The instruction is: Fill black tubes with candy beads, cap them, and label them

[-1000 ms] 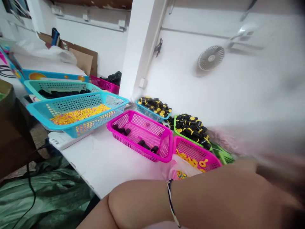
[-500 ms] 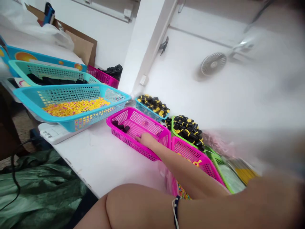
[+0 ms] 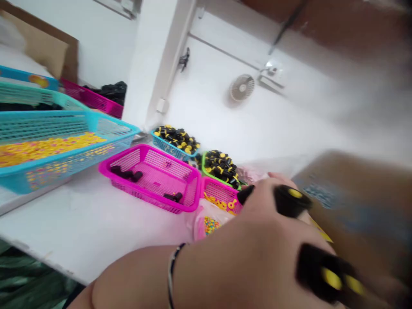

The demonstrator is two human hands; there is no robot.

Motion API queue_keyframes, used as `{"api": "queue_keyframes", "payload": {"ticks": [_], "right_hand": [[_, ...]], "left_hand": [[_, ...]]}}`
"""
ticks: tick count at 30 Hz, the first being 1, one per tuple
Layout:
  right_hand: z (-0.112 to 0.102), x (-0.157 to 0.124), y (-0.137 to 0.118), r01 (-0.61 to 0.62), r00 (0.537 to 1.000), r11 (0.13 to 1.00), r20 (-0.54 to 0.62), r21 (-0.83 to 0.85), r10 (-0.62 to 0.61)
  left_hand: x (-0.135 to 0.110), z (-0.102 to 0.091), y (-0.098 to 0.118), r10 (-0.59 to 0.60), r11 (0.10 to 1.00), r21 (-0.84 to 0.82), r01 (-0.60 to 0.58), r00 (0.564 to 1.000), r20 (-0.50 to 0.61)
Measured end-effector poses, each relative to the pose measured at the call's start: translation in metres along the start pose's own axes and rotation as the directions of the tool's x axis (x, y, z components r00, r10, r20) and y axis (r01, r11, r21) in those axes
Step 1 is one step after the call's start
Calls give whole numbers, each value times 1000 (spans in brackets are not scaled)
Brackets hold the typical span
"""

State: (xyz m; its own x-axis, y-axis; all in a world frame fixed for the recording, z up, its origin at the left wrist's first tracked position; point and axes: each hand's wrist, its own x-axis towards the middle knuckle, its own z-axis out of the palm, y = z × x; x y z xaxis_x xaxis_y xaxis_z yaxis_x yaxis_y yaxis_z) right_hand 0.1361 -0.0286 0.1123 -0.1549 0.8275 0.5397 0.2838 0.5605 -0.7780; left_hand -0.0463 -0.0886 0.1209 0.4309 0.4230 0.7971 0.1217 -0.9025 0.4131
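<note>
My left hand [image 3: 257, 234], large and blurred in the foreground with a cord bracelet [image 3: 172, 270] at its wrist, is closed around several black cylinders with yellow spots [image 3: 291, 200]. More of these cylinders [image 3: 325, 272] stick out at its lower right. A plain black piece [image 3: 245, 194] shows at the hand's far left side; what grips it is hidden. Just behind the knuckles is a pinkish sliver of what seems to be my right hand [image 3: 281, 177], its fingers mostly covered. Left of the hands, the pink basket [image 3: 149, 197] holds a few loose black cylinders [image 3: 127, 174].
A blue basket [image 3: 119, 148] of small yellow and pink pieces stands left. Behind are a blue basket [image 3: 170, 148] and a green basket [image 3: 206, 169] heaped with black-and-yellow parts. Another pink basket [image 3: 212, 182] holds yellow pieces, near a bag of coloured bits [image 3: 210, 225]. A blurred cardboard box [image 3: 354, 206] is right.
My right hand has left the pink basket and drawn back to the right beside my left hand. The view has swung right, bringing my left hand and its black cylinders into sight.
</note>
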Motion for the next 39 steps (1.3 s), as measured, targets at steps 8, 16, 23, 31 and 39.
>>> {"api": "queue_keyframes", "payload": {"ticks": [8, 16, 23, 31, 39], "right_hand": [[-48, -77, -20, 107, 978, 969, -200, 224, -62], [-51, -87, 1, 227, 964, 973, -130, -51, -232], [-49, -67, 49, 39, 997, 939, 69, -342, -16], [-21, -63, 118, 103, 871, 884, 471, -455, 141], [-13, -44, 127, 182, 851, 871, 517, -455, 92]], "left_hand": [[12, 30, -9, -43, 977, -186, 106, 948, 315], [2, 45, -19, -178, 959, -145, 243, 916, 359], [-16, 52, -77, -368, 929, 29, 368, 919, 140], [-25, 73, -122, -411, 910, 57, 411, 912, -16], [-35, 85, -129, -329, 944, -17, 330, 943, 44]]}}
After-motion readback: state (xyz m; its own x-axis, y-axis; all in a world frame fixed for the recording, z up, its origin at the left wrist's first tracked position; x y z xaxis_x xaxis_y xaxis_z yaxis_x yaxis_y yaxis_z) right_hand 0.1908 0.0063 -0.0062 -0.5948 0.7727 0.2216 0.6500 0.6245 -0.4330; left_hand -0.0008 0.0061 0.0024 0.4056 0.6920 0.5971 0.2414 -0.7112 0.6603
